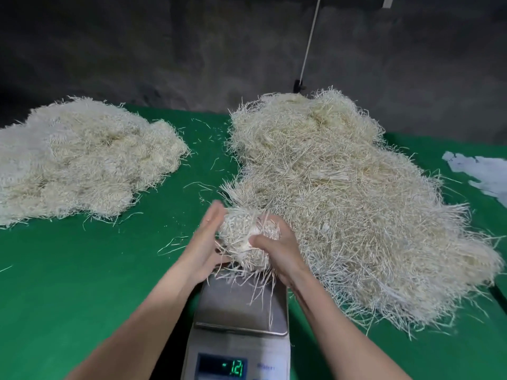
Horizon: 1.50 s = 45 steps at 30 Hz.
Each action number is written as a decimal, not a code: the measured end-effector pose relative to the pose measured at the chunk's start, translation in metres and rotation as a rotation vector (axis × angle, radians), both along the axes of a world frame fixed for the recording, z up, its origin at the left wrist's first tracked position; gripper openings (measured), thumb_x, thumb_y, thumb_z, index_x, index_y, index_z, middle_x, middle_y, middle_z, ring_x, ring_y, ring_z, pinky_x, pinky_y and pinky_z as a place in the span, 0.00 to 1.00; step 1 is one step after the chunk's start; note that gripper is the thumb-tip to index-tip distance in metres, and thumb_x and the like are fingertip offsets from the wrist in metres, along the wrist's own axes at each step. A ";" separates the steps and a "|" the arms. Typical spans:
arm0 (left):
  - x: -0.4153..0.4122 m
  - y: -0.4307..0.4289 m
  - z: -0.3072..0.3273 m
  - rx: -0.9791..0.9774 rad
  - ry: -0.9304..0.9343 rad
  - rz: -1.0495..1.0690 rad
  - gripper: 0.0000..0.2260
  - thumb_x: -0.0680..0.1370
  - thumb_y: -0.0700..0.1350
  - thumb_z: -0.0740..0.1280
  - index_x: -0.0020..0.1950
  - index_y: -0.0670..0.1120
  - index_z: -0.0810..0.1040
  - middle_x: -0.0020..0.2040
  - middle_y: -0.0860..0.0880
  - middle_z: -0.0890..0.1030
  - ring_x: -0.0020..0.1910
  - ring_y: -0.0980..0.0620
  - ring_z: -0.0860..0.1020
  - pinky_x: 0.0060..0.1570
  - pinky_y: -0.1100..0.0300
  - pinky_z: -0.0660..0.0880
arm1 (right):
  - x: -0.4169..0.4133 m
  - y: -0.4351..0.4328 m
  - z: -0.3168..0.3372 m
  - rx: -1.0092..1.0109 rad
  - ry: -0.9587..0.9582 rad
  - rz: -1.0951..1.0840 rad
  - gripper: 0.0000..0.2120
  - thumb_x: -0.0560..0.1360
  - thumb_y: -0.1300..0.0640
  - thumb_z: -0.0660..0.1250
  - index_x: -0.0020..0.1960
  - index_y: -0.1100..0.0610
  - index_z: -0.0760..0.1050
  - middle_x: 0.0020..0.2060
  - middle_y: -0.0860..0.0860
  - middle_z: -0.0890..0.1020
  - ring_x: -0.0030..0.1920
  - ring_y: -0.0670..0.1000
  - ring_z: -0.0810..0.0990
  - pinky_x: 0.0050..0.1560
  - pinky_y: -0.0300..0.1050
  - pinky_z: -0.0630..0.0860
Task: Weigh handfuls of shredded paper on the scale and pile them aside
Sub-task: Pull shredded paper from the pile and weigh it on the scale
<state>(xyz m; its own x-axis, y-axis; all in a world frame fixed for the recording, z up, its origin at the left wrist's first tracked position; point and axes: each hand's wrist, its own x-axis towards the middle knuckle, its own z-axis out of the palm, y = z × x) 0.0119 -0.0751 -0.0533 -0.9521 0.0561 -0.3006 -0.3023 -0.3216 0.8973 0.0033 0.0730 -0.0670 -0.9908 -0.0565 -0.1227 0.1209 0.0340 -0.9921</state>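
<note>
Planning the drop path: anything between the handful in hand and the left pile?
Nothing solid visible. The handful sits between left hand and right hand over the scale; from there to the left pile lies green table with only a few loose strands.

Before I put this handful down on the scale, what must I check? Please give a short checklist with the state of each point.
1. Grip on the handful: ok, the left hand presses it and the right hand grips it.
2. Paper off the scale pan: not ok, strands trail over it.
3. Zero on the display: not ok, it shows a minus reading.
4. Gap to the big pile: cannot tell, they overlap in view.
5. Space by the left pile: ok, the green table is bare in front.
</note>
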 end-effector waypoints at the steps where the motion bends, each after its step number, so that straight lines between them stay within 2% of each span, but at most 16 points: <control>1: 0.001 0.005 0.000 0.010 -0.024 -0.060 0.39 0.68 0.60 0.67 0.76 0.55 0.57 0.76 0.51 0.59 0.74 0.47 0.58 0.69 0.40 0.59 | 0.000 -0.002 0.004 0.010 0.037 0.053 0.28 0.65 0.65 0.73 0.56 0.39 0.71 0.65 0.45 0.68 0.66 0.51 0.69 0.60 0.48 0.71; 5: -0.008 0.012 -0.003 0.024 -0.012 0.160 0.38 0.66 0.51 0.72 0.73 0.44 0.63 0.72 0.43 0.68 0.71 0.46 0.65 0.72 0.47 0.58 | 0.000 0.003 0.016 -0.099 -0.032 0.081 0.48 0.60 0.52 0.79 0.73 0.41 0.58 0.71 0.44 0.62 0.69 0.51 0.66 0.67 0.60 0.65; 8: -0.010 0.009 -0.010 -0.192 0.106 0.236 0.27 0.75 0.46 0.70 0.72 0.46 0.66 0.73 0.48 0.66 0.69 0.53 0.64 0.67 0.56 0.58 | 0.005 0.014 0.014 -0.154 -0.165 0.123 0.49 0.60 0.38 0.74 0.75 0.43 0.54 0.72 0.50 0.64 0.65 0.50 0.69 0.66 0.62 0.62; 11: -0.006 0.012 -0.018 -0.149 0.109 0.104 0.23 0.75 0.45 0.68 0.69 0.52 0.68 0.73 0.48 0.66 0.70 0.51 0.64 0.70 0.51 0.59 | 0.009 0.013 0.001 -0.128 -0.233 0.025 0.42 0.69 0.51 0.72 0.76 0.51 0.53 0.72 0.53 0.64 0.70 0.54 0.64 0.68 0.54 0.60; 14: -0.002 0.006 -0.027 -0.130 -0.101 -0.103 0.35 0.71 0.50 0.71 0.75 0.48 0.61 0.73 0.47 0.66 0.71 0.45 0.65 0.72 0.43 0.58 | 0.010 0.012 -0.012 -0.025 -0.230 -0.138 0.36 0.71 0.60 0.70 0.75 0.52 0.57 0.71 0.55 0.64 0.65 0.52 0.67 0.59 0.48 0.64; 16: 0.000 -0.007 -0.035 -0.337 -0.092 -0.146 0.22 0.74 0.46 0.70 0.67 0.48 0.72 0.67 0.51 0.73 0.64 0.49 0.72 0.67 0.49 0.65 | 0.014 0.014 -0.022 0.082 -0.253 -0.173 0.35 0.72 0.57 0.71 0.73 0.54 0.57 0.70 0.57 0.66 0.64 0.53 0.69 0.59 0.49 0.68; 18: 0.004 -0.018 -0.043 -0.466 -0.034 -0.136 0.11 0.74 0.40 0.69 0.55 0.51 0.78 0.54 0.51 0.79 0.48 0.52 0.76 0.48 0.59 0.72 | 0.020 0.015 -0.032 0.162 -0.290 -0.155 0.37 0.71 0.52 0.72 0.73 0.57 0.58 0.69 0.57 0.68 0.65 0.55 0.71 0.62 0.51 0.70; 20: 0.007 -0.025 -0.055 -0.525 0.005 -0.103 0.19 0.74 0.35 0.69 0.61 0.52 0.76 0.50 0.46 0.78 0.38 0.53 0.75 0.38 0.61 0.73 | 0.025 0.014 -0.039 0.231 -0.286 -0.149 0.38 0.70 0.48 0.73 0.73 0.57 0.59 0.70 0.56 0.68 0.66 0.56 0.71 0.63 0.51 0.69; 24: 0.015 -0.024 -0.066 -0.557 0.036 0.023 0.34 0.73 0.34 0.71 0.74 0.47 0.59 0.48 0.46 0.78 0.35 0.50 0.76 0.38 0.57 0.76 | 0.033 0.016 -0.046 0.489 -0.172 -0.184 0.38 0.70 0.40 0.70 0.73 0.57 0.63 0.70 0.55 0.69 0.68 0.55 0.70 0.67 0.54 0.67; 27: 0.019 -0.023 -0.067 -0.701 0.063 0.004 0.32 0.75 0.39 0.70 0.75 0.46 0.58 0.52 0.49 0.78 0.35 0.46 0.78 0.31 0.58 0.76 | 0.038 0.019 -0.044 0.490 -0.135 -0.222 0.31 0.70 0.43 0.72 0.68 0.54 0.68 0.54 0.53 0.80 0.49 0.49 0.79 0.53 0.47 0.76; 30: 0.020 -0.021 -0.066 -0.961 0.193 -0.015 0.12 0.77 0.42 0.68 0.60 0.43 0.78 0.54 0.46 0.81 0.45 0.38 0.80 0.48 0.46 0.77 | 0.039 0.017 -0.045 0.426 -0.161 -0.240 0.25 0.71 0.47 0.73 0.63 0.54 0.69 0.35 0.48 0.79 0.32 0.48 0.79 0.42 0.50 0.80; 33: 0.021 -0.019 -0.071 -1.047 0.279 -0.043 0.07 0.78 0.40 0.64 0.49 0.42 0.83 0.54 0.51 0.80 0.56 0.47 0.75 0.62 0.49 0.68 | 0.039 0.014 -0.049 0.485 -0.140 -0.219 0.23 0.72 0.45 0.70 0.62 0.55 0.70 0.47 0.49 0.79 0.40 0.47 0.78 0.48 0.45 0.76; 37: 0.020 -0.022 -0.072 -1.189 0.244 -0.169 0.13 0.79 0.42 0.60 0.36 0.41 0.76 0.42 0.51 0.78 0.50 0.50 0.73 0.56 0.54 0.63 | 0.042 0.015 -0.050 0.566 -0.133 -0.181 0.27 0.75 0.43 0.67 0.68 0.57 0.68 0.63 0.53 0.74 0.61 0.54 0.74 0.63 0.48 0.70; 39: 0.020 -0.024 -0.064 -1.177 0.236 -0.115 0.14 0.77 0.43 0.60 0.33 0.42 0.75 0.39 0.52 0.75 0.47 0.52 0.71 0.54 0.56 0.62 | 0.042 0.017 -0.047 0.525 -0.116 -0.176 0.26 0.74 0.44 0.67 0.67 0.56 0.69 0.66 0.54 0.72 0.62 0.55 0.75 0.65 0.52 0.70; 42: 0.023 -0.026 -0.048 -1.073 0.241 -0.067 0.11 0.77 0.45 0.60 0.47 0.51 0.83 0.51 0.61 0.75 0.59 0.55 0.69 0.67 0.54 0.55 | 0.043 0.020 -0.039 0.463 -0.079 -0.157 0.27 0.74 0.46 0.68 0.69 0.56 0.68 0.67 0.52 0.72 0.64 0.50 0.72 0.65 0.46 0.67; 45: 0.029 -0.028 -0.033 -0.991 0.223 -0.074 0.20 0.75 0.47 0.62 0.67 0.53 0.74 0.66 0.55 0.72 0.66 0.46 0.70 0.72 0.43 0.55 | 0.044 0.022 -0.031 0.414 -0.032 -0.154 0.28 0.74 0.47 0.68 0.71 0.54 0.67 0.69 0.49 0.70 0.66 0.49 0.68 0.63 0.44 0.64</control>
